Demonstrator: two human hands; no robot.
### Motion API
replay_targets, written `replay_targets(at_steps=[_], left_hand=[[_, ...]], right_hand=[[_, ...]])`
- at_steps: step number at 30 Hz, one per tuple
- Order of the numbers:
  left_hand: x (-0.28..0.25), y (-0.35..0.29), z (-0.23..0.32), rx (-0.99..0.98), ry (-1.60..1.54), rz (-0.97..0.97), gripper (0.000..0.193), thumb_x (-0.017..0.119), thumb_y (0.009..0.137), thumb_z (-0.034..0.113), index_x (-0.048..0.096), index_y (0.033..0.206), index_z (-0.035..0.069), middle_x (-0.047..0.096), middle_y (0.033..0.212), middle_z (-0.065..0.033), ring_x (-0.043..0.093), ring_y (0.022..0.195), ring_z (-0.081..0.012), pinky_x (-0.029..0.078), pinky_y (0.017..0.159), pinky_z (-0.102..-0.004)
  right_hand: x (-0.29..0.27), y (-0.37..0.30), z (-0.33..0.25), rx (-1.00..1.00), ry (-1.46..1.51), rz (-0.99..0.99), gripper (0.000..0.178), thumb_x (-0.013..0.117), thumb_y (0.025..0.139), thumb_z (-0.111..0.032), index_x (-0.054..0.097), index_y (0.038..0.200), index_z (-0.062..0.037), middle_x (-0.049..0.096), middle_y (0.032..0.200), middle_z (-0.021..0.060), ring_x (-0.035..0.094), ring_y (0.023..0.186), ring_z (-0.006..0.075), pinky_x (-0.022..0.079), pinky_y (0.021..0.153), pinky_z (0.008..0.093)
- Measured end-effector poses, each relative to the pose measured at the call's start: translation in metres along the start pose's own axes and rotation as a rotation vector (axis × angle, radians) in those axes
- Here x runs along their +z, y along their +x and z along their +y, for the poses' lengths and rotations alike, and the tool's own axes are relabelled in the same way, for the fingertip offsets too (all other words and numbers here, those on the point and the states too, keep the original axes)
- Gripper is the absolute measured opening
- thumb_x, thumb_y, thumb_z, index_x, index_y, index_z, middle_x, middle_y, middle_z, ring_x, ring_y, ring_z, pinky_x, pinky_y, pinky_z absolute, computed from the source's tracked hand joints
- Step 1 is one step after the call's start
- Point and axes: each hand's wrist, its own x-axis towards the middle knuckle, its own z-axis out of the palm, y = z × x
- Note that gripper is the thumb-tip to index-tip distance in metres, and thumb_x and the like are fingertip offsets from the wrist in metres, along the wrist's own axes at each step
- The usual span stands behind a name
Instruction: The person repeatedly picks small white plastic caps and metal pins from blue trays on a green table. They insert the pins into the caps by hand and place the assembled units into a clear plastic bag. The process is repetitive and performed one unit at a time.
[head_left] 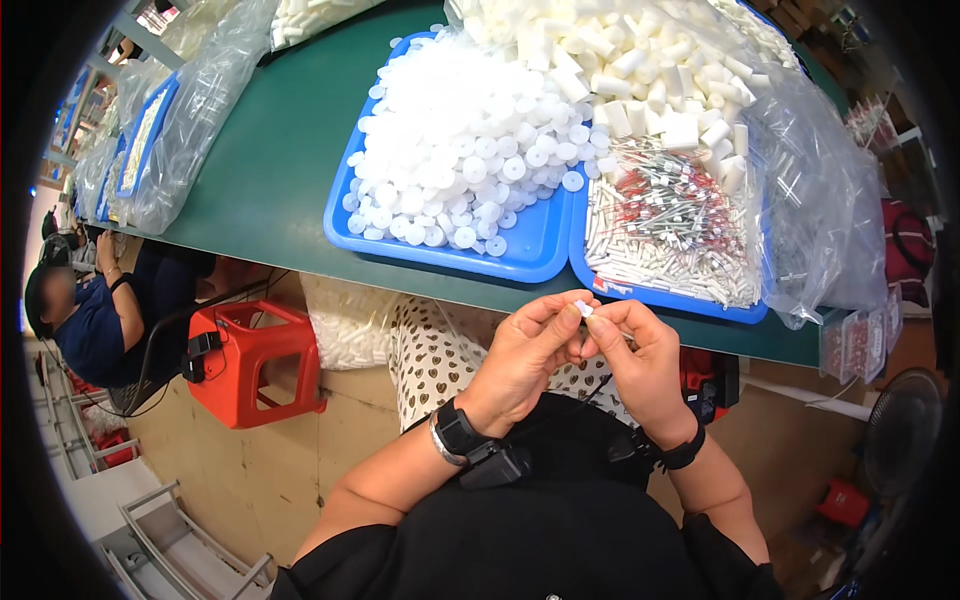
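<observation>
My left hand [528,350] and my right hand [640,362] meet just past the near edge of the table. Their fingertips pinch a small white piece [585,308] between them; its exact kind is too small to tell, and the fingers cover part of it. Beyond my left hand is a blue tray [540,268] heaped with translucent white plastic discs [475,170]. A second blue tray [690,306] lies just beyond my right hand. It holds short thin white rods [640,255] and a pile of red, white and metallic thin-stemmed pieces [680,205].
White foam-like cylinders [640,70] pile up behind the trays on the green table [270,190]. Clear plastic bags [810,190] drape at the right. A red stool [255,365] stands at left, near another seated person [105,320]. A fan [903,425] is at far right.
</observation>
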Motion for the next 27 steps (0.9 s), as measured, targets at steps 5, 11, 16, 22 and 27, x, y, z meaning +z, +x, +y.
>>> replay_targets(at_steps=[5,11,16,22,27], left_hand=[[-0.004,-0.003,0.012,0.064,0.032,0.112,0.033,0.059,0.1,0.026,0.058,0.122,0.001,0.066,0.101,-0.007,0.063,0.082,-0.0115,0.054,0.075,-0.0256],[-0.003,-0.005,0.017,0.106,0.103,0.135,0.033,0.058,0.1,0.026,0.057,0.122,0.002,0.067,0.104,-0.0087,0.065,0.087,-0.0136,0.054,0.075,-0.0251],[-0.003,-0.007,0.018,0.106,0.128,0.152,0.034,0.057,0.101,0.026,0.056,0.125,0.001,0.067,0.105,-0.01,0.066,0.09,-0.0157,0.054,0.078,-0.0268],[0.01,-0.009,0.029,0.205,0.078,0.144,0.038,0.055,0.102,0.023,0.051,0.131,-0.002,0.064,0.111,-0.0127,0.067,0.1,-0.0205,0.056,0.087,-0.0318],[0.012,-0.005,0.03,0.248,0.074,0.154,0.039,0.055,0.102,0.023,0.05,0.131,-0.003,0.064,0.112,-0.0138,0.067,0.102,-0.0224,0.056,0.089,-0.0326]], right_hand=[[-0.017,0.019,-0.017,-0.176,-0.522,-0.071,0.014,0.064,0.095,-0.012,0.065,0.098,0.0014,0.069,0.078,0.0128,0.065,0.065,0.0175,0.049,0.059,0.027],[-0.035,0.072,-0.022,-0.714,-1.307,-0.087,0.009,0.062,0.073,-0.003,0.061,0.082,-0.0043,0.056,0.08,0.009,0.06,0.076,0.0245,0.049,0.064,0.0361],[-0.038,0.081,-0.018,-0.817,-1.23,-0.132,0.008,0.06,0.072,-0.003,0.056,0.08,-0.004,0.053,0.079,0.009,0.06,0.074,0.0248,0.05,0.061,0.0352],[-0.038,0.054,-0.018,-0.79,-0.865,-0.074,0.016,0.067,0.08,0.003,0.062,0.096,-0.0009,0.065,0.09,0.0119,0.066,0.071,0.0273,0.051,0.057,0.0355],[-0.035,0.035,-0.019,-0.659,-0.699,-0.092,0.016,0.07,0.081,0.002,0.062,0.095,0.0,0.065,0.081,0.0125,0.064,0.065,0.0278,0.05,0.057,0.0353]])
